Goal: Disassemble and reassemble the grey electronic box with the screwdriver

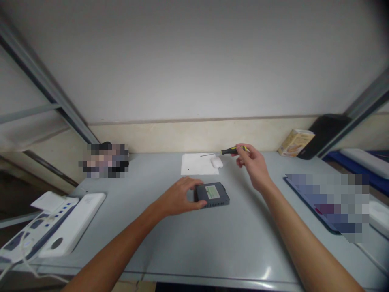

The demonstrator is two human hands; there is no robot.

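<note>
Head view, L hand grip part-closed on dark box w/ label, R hand grip pinched on screwdriver, box flat on counter.

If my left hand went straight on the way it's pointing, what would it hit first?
Your left hand would meet the dark vented box, which sits between its thumb and fingers.

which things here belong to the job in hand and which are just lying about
Seem part of it:
screwdriver, in the right hand
dark box, held by the left hand
white paper, probably, just beyond the box

Seem just lying about:
power strip
white slab beside it
yellow carton
black case behind the carton
</note>
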